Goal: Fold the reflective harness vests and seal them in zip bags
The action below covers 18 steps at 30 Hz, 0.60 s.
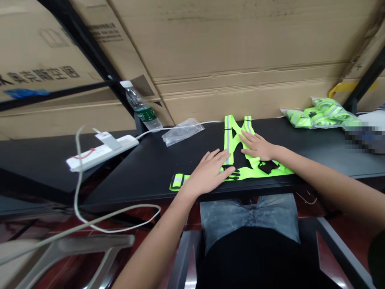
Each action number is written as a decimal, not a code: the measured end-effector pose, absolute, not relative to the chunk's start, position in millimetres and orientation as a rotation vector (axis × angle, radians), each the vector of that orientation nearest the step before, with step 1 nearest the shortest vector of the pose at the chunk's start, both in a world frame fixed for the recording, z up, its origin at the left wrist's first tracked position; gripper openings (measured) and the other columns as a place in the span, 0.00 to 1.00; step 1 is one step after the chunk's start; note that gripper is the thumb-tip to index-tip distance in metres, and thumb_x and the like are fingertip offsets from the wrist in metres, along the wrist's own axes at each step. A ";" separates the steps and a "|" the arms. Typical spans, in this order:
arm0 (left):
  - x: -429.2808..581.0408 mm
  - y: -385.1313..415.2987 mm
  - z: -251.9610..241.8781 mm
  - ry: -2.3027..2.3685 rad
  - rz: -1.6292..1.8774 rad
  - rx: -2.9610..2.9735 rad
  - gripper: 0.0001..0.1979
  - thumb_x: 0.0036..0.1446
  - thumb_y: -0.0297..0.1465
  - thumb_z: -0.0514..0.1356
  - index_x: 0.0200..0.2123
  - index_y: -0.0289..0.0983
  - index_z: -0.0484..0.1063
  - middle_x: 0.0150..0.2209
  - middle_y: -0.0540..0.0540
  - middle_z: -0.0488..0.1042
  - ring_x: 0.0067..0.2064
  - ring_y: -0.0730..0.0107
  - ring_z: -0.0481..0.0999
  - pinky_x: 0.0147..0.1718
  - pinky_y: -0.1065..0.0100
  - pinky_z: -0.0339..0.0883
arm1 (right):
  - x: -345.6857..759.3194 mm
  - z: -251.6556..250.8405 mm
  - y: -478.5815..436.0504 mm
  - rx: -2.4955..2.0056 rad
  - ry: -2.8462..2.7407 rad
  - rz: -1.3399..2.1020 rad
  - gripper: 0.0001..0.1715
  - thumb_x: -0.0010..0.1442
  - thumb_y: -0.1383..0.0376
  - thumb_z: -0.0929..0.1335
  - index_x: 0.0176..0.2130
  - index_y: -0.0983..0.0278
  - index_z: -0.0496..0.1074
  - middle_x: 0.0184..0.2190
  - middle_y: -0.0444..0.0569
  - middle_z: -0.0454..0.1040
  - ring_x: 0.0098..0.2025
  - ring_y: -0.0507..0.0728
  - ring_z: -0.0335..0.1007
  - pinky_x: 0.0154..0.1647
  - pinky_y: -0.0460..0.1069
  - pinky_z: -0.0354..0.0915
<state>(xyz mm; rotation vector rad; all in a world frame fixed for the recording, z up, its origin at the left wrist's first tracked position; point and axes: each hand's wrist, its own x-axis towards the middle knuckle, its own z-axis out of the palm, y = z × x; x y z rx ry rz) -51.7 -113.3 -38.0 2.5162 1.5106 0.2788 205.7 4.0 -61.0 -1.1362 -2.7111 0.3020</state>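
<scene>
Left hand [210, 172] and right hand [258, 147] lie flat, fingers spread, apparently gripping nothing, on a striped neon webbing harness [229, 138] at twelve o'clock, near the straight edge of the black table [144, 170]. Well apart, a crinkled clear bag [183, 132] lies at ten, puffy packets [326, 112] at two.

Soft light, dim below the desk [186, 156], edges stretched, pixelated patch [365, 134]

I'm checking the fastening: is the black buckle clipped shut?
No, its pronged half by the left hand lies apart from the socket.
</scene>
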 end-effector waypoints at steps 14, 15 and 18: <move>-54.5 -109.7 -38.8 1.754 0.620 2.264 0.25 0.69 0.42 0.44 0.56 0.37 0.71 0.61 0.41 0.70 0.66 0.53 0.61 0.65 0.52 0.55 | 214.3 -44.8 -7.6 -1.197 -2.192 0.308 0.30 0.68 0.60 0.57 0.65 0.66 0.62 0.64 0.59 0.67 0.66 0.65 0.62 0.66 0.64 0.58; -55.1 -107.4 -38.8 1.742 0.610 2.270 0.22 0.68 0.40 0.46 0.52 0.39 0.74 0.59 0.43 0.72 0.64 0.54 0.63 0.64 0.52 0.57 | 214.6 -43.6 -8.4 -1.195 -2.183 0.303 0.27 0.67 0.61 0.58 0.61 0.66 0.66 0.60 0.59 0.71 0.62 0.65 0.66 0.63 0.65 0.61; -54.7 -102.9 -36.8 1.722 0.580 2.299 0.18 0.65 0.36 0.49 0.49 0.42 0.75 0.55 0.45 0.74 0.59 0.54 0.68 0.61 0.52 0.61 | 213.7 -42.1 -9.9 -1.130 -2.262 0.341 0.18 0.64 0.61 0.62 0.47 0.63 0.77 0.48 0.55 0.79 0.51 0.64 0.74 0.56 0.62 0.67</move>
